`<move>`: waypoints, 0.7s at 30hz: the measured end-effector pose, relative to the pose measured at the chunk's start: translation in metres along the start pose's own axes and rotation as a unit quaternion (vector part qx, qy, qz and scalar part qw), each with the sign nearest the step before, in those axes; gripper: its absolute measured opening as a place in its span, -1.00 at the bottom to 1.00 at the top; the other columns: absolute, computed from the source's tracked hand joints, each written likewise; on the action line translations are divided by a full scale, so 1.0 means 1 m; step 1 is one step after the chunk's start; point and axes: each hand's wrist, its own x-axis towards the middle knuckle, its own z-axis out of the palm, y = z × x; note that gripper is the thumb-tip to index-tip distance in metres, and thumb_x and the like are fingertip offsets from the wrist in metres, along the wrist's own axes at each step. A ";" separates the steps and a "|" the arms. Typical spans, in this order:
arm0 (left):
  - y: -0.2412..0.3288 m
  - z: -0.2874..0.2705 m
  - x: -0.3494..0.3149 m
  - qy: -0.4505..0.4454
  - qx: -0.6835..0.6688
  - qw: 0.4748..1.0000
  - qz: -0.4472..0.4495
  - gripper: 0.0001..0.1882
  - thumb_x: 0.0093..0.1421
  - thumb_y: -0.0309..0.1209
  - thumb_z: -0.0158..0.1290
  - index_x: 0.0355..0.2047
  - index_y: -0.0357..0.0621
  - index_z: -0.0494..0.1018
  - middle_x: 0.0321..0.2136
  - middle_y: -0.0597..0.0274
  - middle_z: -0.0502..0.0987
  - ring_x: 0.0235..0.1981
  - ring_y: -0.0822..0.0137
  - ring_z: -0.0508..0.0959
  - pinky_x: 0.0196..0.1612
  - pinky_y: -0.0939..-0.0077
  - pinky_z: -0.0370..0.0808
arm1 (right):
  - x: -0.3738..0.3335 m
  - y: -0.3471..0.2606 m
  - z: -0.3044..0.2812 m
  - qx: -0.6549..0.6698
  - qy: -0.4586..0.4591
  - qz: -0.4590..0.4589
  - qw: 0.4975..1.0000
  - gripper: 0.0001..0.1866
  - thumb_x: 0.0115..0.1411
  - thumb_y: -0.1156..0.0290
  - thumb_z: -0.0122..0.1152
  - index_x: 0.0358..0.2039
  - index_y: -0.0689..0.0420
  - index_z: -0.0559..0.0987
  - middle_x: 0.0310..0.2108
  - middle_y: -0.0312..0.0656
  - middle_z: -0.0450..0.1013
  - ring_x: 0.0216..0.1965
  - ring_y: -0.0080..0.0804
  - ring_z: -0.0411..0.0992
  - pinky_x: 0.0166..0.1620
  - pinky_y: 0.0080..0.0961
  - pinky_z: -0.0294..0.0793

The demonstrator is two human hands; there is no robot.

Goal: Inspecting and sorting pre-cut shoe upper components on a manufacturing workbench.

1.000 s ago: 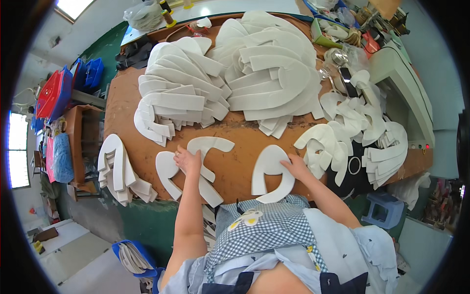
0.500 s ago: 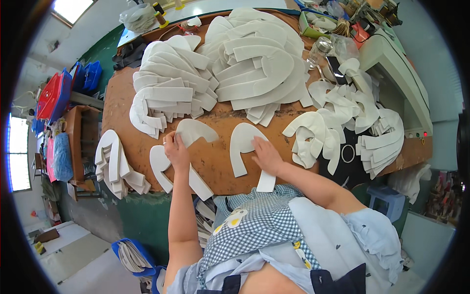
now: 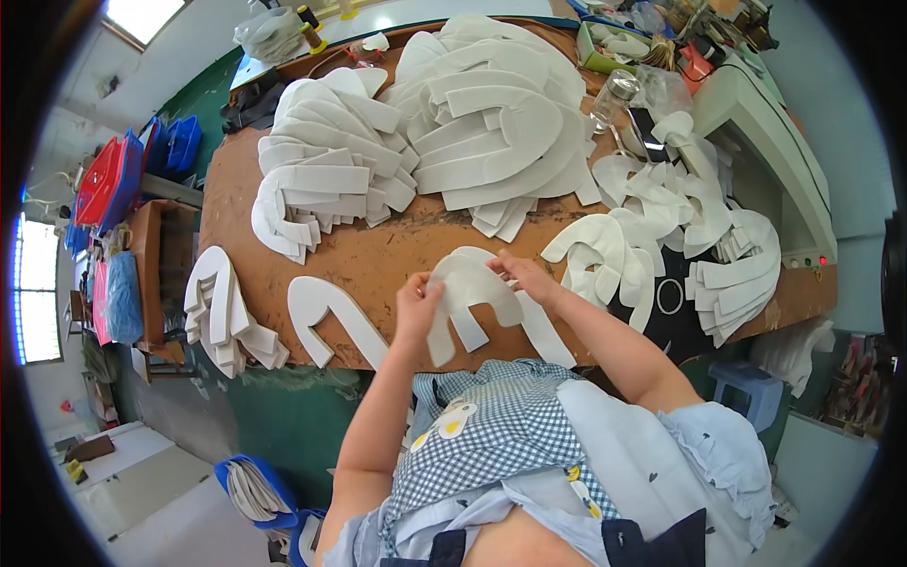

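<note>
pinched btwn thumb + fingers of the l. hand [image 3: 416, 300]: the l. side of an off-white u-shaped pc [image 3: 465, 283], nr the middle of the table's front edge. r. hand [image 3: 521, 276] was at the pc's far r. rim, fingers bent; couldn't tell if they pinched or just touched. legs of the held pc pointed toward the front edge.

biggest thing was the brown table [image 3: 378, 255]. a broad pile [image 3: 501, 113] of white curved pcs sat toward its back edge, about mid-width; box-like grey machine [image 3: 770, 170] stood along the r. edge. smaller pile [image 3: 316, 180] lay l. of the broad one, closer to the back l. corner. thin curved pcs [image 3: 605, 248] lay in a loose heap toward the r. edge, w/ a fanned stack [image 3: 742, 279] nr the front r. corner. another stack [image 3: 222, 293] leaned at the front l. corner. lower u-pc [image 3: 548, 338] lay partly under the held one; single u-pc [image 3: 351, 326] lay l. of them, one leg at the front edge. clear jar [image 3: 619, 87] + dark flat slab [image 3: 647, 134] were toward the back r. corner. smallest: pale ring [image 3: 670, 296], toward the r. edge.
</note>
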 end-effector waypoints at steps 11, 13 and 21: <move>-0.055 0.029 0.004 0.032 0.065 0.988 -0.134 -0.75 0.16 -0.34 0.12 -0.35 -0.34 0.49 -0.54 0.11 0.58 -0.47 0.27 0.60 -0.41 0.42 0.50 | 0.033 0.015 0.005 -0.341 0.126 -0.059 0.930 -0.70 0.10 0.23 0.19 -0.38 0.25 0.55 -0.47 0.00 0.52 -0.39 -0.11 0.50 -0.30 -0.27 0.43; -0.062 0.027 0.012 0.071 0.290 0.953 -0.047 -0.67 0.14 -0.22 0.11 -0.44 -0.32 0.51 -0.55 -0.01 0.58 -0.45 0.07 0.59 -0.36 0.28 0.49 | 0.043 0.017 0.004 -0.368 0.137 -0.086 0.916 -0.71 0.10 0.22 0.19 -0.38 0.24 0.55 -0.46 -0.01 0.52 -0.39 -0.09 0.50 -0.30 -0.25 0.43; -0.073 0.027 0.020 0.091 0.282 0.954 -0.045 -0.65 0.11 -0.16 0.12 -0.46 -0.28 0.53 -0.53 -0.02 0.57 -0.44 0.00 0.58 -0.32 0.22 0.47 | 0.053 0.021 0.007 -0.370 0.158 -0.070 0.913 -0.72 0.10 0.18 0.20 -0.39 0.17 0.54 -0.47 -0.03 0.52 -0.38 -0.04 0.48 -0.32 -0.24 0.43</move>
